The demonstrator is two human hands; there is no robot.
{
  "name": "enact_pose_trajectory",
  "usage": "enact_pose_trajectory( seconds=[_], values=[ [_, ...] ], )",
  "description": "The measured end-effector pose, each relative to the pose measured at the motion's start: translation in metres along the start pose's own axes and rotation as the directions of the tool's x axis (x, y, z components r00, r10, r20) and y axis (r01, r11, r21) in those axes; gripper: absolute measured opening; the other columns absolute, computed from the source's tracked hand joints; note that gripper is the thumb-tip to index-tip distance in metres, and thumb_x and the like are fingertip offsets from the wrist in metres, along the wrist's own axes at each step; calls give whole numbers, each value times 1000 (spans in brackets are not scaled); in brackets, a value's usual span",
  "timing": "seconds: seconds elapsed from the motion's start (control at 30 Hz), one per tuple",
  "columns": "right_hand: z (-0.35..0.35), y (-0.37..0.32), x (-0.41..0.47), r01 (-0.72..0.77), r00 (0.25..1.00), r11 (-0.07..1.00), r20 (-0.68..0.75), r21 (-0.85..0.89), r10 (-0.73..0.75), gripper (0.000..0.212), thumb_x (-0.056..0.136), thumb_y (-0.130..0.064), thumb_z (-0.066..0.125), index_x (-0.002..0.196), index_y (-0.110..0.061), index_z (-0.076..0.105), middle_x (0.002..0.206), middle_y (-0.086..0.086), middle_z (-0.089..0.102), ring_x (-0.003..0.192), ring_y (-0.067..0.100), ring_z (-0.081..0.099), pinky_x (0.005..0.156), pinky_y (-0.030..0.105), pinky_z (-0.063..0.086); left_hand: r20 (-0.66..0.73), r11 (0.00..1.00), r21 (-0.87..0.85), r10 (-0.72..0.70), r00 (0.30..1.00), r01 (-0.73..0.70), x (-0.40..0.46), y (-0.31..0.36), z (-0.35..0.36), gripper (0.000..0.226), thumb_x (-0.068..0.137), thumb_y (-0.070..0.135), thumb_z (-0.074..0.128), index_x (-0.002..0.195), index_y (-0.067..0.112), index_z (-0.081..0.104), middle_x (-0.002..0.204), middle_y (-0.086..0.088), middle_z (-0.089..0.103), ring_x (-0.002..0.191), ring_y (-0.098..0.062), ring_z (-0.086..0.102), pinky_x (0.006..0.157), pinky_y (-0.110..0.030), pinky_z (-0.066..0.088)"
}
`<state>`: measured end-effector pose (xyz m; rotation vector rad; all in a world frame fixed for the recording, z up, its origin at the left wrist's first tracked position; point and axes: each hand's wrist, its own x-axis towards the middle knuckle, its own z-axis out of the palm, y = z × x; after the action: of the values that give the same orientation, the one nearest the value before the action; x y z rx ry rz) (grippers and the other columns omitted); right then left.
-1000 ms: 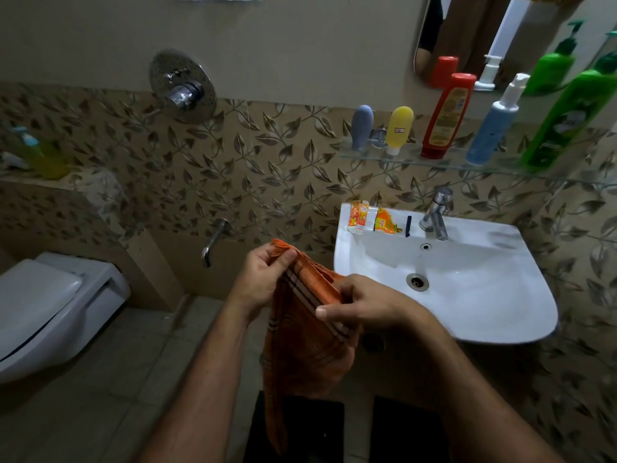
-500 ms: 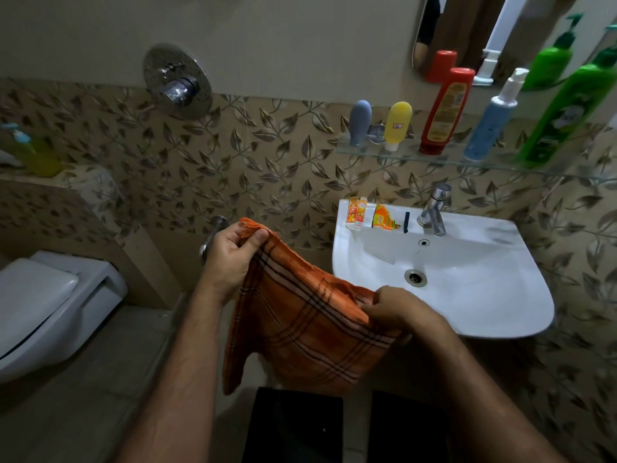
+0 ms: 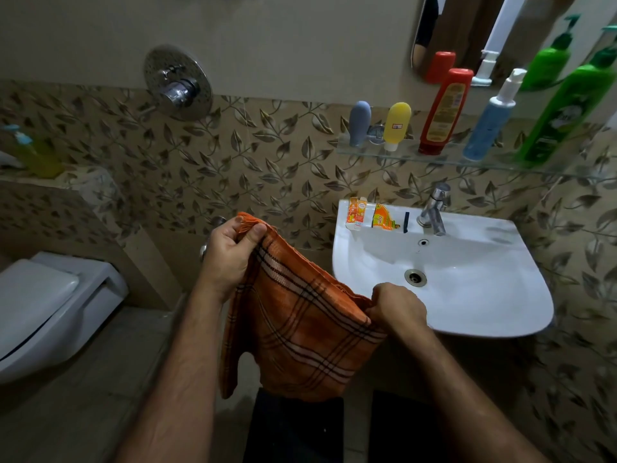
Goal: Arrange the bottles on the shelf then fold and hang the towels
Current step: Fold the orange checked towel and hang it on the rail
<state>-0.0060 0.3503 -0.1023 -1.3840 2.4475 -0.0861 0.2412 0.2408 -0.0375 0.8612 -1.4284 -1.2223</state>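
Observation:
An orange checked towel (image 3: pixel 300 332) hangs stretched between my two hands, left of the sink. My left hand (image 3: pixel 230 253) pinches its upper left corner; my right hand (image 3: pixel 397 304) grips the other end, lower and nearer the basin. The cloth droops below toward my legs. On the glass shelf (image 3: pixel 444 158) stand several bottles upright: a grey tube (image 3: pixel 360 123), a yellow tube (image 3: pixel 396 125), a red bottle (image 3: pixel 445 110), a blue pump bottle (image 3: pixel 490 123) and a green bottle (image 3: pixel 567 108).
A white sink (image 3: pixel 467 295) with a tap (image 3: pixel 434 208) is on the right, with small sachets (image 3: pixel 370 217) on its rim. A toilet (image 3: pixel 43 305) is at the left, a shower valve (image 3: pixel 178 83) on the wall, a mirror (image 3: pixel 467 31) above the shelf.
My hands have drawn apart, spreading the bunched towel wide. My left hand rose and moved left, while my right hand moved right and down.

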Motion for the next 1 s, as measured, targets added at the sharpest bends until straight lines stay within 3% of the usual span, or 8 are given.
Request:
enact_pose_trajectory(
  seconds=[0.17, 0.37, 0.53, 0.6, 0.7, 0.77, 0.9, 1.0],
  values=[
    [4, 4, -2, 95, 994, 993, -67, 75, -90, 44, 78, -41, 72, 99, -21, 39, 82, 3, 60, 74, 27, 56, 59, 33, 40, -4, 1000, -23, 14, 1000, -14, -2, 5, 0, 14, 82, 26, 64, 82, 12, 64, 69, 7, 71, 68, -6, 67, 66, -18, 53],
    [4, 1, -2, 199, 972, 980, -130, 30, -194, 30, 81, -35, 68, 110, -28, 64, 99, 0, 71, 91, 25, 63, 64, 27, 38, -18, 1000, -12, 26, 1000, -26, 0, 8, 1, 14, 83, 27, 65, 81, 13, 66, 70, 6, 72, 69, -8, 68, 66, -20, 54],
    [0, 0, 2, 138, 990, 988, -4, -72, -139, 9, 82, -23, 63, 78, -17, 69, 69, -1, 53, 69, 24, 54, 61, 27, 39, -4, 999, 16, 36, 999, -36, 0, 8, 2, 14, 82, 28, 65, 81, 14, 65, 71, 7, 72, 69, -6, 67, 66, -18, 53],
    [-2, 2, 5, 129, 992, 982, 30, -139, -126, 8, 83, -14, 59, 76, -12, 61, 79, 3, 55, 80, 29, 58, 66, 30, 42, -7, 999, 40, 30, 1000, -30, 0, 6, -1, 14, 82, 30, 66, 81, 17, 67, 72, 7, 72, 70, -7, 68, 68, -21, 53],
    [-1, 10, 11, 63, 998, 974, 40, -220, -56, 28, 86, -14, 54, 112, -9, 64, 114, 10, 60, 107, 32, 58, 80, 36, 45, -33, 998, 55, 29, 999, -27, -1, 2, -5, 10, 85, 26, 66, 80, 17, 66, 71, 8, 72, 70, -6, 67, 68, -21, 54],
    [-1, 15, 13, -1, 998, 978, 59, -210, 14, 33, 88, -15, 53, 120, -12, 62, 122, 10, 57, 113, 31, 56, 85, 38, 45, -47, 998, 52, 36, 998, -34, -2, 2, -4, 9, 90, 13, 62, 81, 12, 64, 67, 11, 71, 66, -1, 66, 65, -16, 53],
    [-10, 17, 13, -55, 997, 995, 45, -83, 59, 24, 82, -16, 60, 105, -17, 67, 93, 4, 62, 88, 26, 62, 70, 32, 48, -49, 996, 88, 39, 998, -34, -6, 0, -4, 14, 92, 7, 59, 80, 12, 64, 66, 12, 70, 64, 1, 65, 63, -13, 51],
    [-19, 21, 15, -92, 994, 995, 56, 47, 89, 12, 79, -22, 67, 91, -19, 70, 76, 0, 64, 75, 22, 67, 73, 32, 56, -72, 995, 90, 37, 997, -31, -7, -2, -11, 21, 91, 11, 61, 74, 22, 68, 67, 12, 71, 65, 1, 65, 64, -13, 51]
  ],
)
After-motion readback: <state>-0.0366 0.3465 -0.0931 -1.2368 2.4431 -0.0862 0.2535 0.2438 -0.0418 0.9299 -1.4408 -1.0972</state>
